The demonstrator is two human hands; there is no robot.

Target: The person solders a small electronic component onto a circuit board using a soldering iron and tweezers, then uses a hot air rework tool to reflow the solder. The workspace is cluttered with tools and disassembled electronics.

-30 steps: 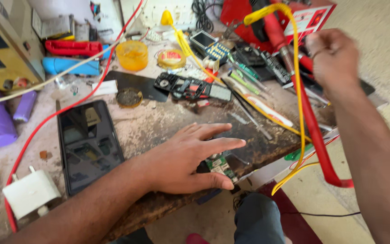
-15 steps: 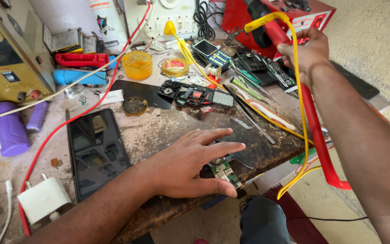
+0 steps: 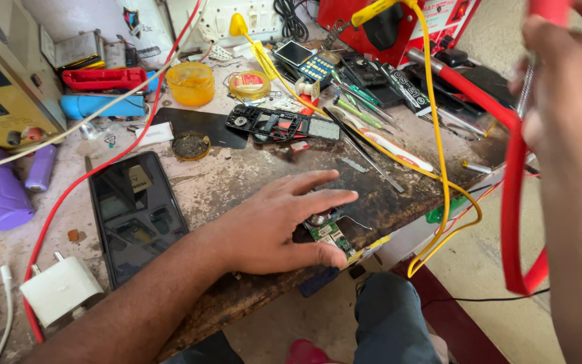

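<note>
My left hand (image 3: 274, 222) lies flat on the worn wooden bench, fingers spread, pinning a small green circuit board (image 3: 329, 233) near the front edge between thumb and forefinger. My right hand (image 3: 567, 94) is raised close to the camera at the right, closed around a red-handled tool (image 3: 514, 195) whose red cable loops down below it. A thick yellow cable (image 3: 439, 148) hangs between the hands.
A black phone (image 3: 136, 212) lies left of my left hand, with a white charger (image 3: 58, 290) below it. A black phone frame (image 3: 274, 125), an orange cup (image 3: 191, 82), tweezers, purple cylinders (image 3: 1, 189) and a red box (image 3: 399, 27) crowd the back.
My right hand has come from the back of the bench toward the camera, bringing the red-handled tool. My left hand stays on the circuit board. The view has moved closer.
</note>
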